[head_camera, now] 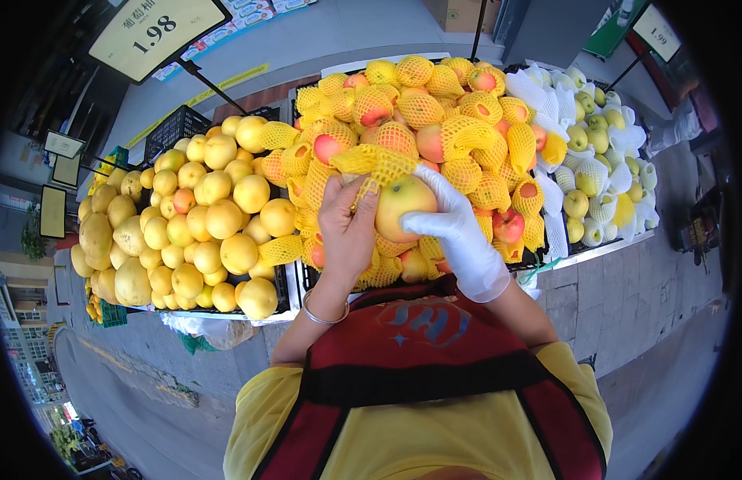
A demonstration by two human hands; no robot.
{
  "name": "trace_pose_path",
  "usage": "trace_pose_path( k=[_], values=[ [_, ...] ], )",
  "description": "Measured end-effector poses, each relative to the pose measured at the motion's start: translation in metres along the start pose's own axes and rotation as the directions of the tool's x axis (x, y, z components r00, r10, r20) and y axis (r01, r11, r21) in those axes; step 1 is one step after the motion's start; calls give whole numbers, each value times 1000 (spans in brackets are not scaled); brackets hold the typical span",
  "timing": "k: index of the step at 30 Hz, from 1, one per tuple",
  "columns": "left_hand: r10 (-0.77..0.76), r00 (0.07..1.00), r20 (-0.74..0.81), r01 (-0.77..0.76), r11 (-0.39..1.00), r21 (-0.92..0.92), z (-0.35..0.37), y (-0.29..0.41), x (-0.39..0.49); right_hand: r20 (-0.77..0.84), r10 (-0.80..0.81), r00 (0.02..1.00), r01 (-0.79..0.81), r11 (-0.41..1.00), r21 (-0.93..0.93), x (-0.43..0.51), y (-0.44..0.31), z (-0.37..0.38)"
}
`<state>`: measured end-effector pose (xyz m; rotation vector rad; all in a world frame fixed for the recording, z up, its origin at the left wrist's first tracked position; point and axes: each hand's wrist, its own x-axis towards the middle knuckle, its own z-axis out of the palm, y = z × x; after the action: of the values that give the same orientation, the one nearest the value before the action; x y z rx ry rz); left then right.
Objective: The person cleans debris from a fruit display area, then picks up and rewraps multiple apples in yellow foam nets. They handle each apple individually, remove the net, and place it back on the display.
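My right hand [461,231], in a white glove, grips a yellow-green apple [405,207] with a pink blush, thumb in front and fingers behind. Bare and wearing a bangle at the wrist, my left hand [350,225] pinches a yellow foam fruit net [377,165] between thumb and fingers. The net lies across the top of the apple and does not enclose it. Both hands are over a heap of red apples [509,226], most of them in yellow foam nets.
Grapefruit-like yellow fruit [224,219] fill the crates at left. Greenish pears [596,138] in white foam nets lie at right. A price sign [158,36] stands on a post at upper left, another price sign [657,32] at upper right. An empty-looking black crate [176,133] sits behind the yellow fruit.
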<state>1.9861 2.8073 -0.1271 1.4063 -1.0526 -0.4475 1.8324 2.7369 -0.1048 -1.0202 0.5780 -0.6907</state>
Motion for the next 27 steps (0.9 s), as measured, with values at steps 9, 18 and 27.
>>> trace_pose_path(
  k=[9,18,27],
  values=[
    [48,994,102,-61,990,130,0,-19,-68,-245,-235,941,40,794,-607,-23,51,5],
    [-415,890,189,422,592,-687,-34,-29,-79,79,-112,991,136,864,-485,-33,9,10],
    [-299,911,284,412,615,-673,-47,-9,-77,181,51,982,63,818,-572,-7,12,5]
  ],
)
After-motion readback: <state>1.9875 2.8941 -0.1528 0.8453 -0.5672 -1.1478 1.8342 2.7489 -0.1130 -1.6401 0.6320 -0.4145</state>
